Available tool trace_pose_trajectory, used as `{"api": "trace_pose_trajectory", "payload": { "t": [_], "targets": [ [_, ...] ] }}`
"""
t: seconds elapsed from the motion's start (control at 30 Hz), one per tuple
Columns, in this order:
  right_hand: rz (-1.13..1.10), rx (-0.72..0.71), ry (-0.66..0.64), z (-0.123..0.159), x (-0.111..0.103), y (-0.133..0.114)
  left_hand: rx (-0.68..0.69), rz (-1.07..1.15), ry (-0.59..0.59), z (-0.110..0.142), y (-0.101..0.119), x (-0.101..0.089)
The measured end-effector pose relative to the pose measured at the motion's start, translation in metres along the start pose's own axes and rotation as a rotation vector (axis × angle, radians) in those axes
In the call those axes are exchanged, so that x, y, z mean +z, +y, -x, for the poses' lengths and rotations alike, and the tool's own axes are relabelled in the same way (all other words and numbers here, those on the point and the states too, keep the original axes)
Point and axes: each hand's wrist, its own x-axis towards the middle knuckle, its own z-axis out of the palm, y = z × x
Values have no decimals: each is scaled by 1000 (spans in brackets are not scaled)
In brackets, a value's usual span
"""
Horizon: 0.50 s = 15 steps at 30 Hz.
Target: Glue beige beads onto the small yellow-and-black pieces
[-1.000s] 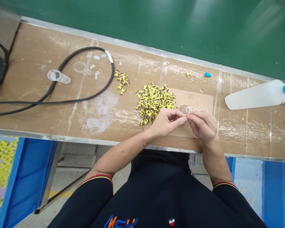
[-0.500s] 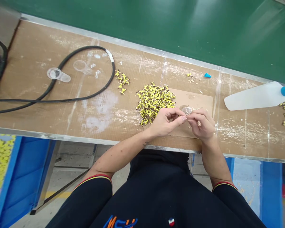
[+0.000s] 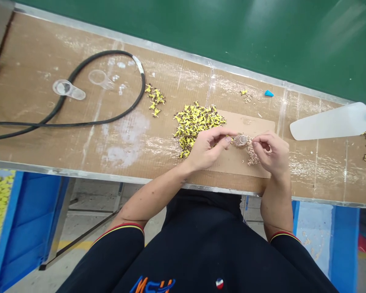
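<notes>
Cardboard-topped worktop (image 3: pixel 79 150): one small clear plastic piece (image 3: pixel 240 141), light and likely brittle, above the card sheet (image 3: pixel 242 165), pinched between your left hand (image 3: pixel 207 149) and right hand (image 3: pixel 273 154). Take it by the edge, fingertips only.

A black cable (image 3: pixel 79 123) loops around two clear plastic scoops (image 3: pixel 67 89).

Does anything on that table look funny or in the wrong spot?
Yes, one little thing! A small blue piece lies alone near the far edge of the bench, apart from the pile of yellow pieces. Nothing close to it is blue, so it stands out.
</notes>
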Motion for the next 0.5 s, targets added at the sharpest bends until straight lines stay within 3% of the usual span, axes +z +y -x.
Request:
{"api": "trace_pose_trajectory", "payload": {
  "t": [0.2, 0.5],
  "targets": [
    [136, 25, -119, 2, 0, 11, 26, 98, 80, -3, 0, -3],
    [197, 72, -161, 3, 2, 12, 96, -51, 139, -2, -2, -6]
  ]
}}
